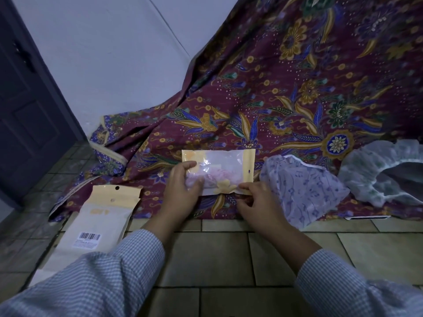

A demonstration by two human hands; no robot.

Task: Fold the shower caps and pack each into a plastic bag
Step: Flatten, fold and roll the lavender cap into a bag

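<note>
Three shower caps (304,191): one bagged (219,170), held by both hands (183,186).

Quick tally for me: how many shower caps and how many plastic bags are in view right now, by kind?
Shower caps: 3, pink in the held bag, purple floral, white-green.
Plastic bags: 2, the held one, another on the floor.
Total: 5

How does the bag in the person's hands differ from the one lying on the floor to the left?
The held bag has a pink shower cap inside; the floor bag looks flat and empty. The held bag shows its clear window, the floor bag its plain back with a barcode. Left hand and right hand pinch the held one; nothing touches the other. Both share cream-yellow edging.
</note>
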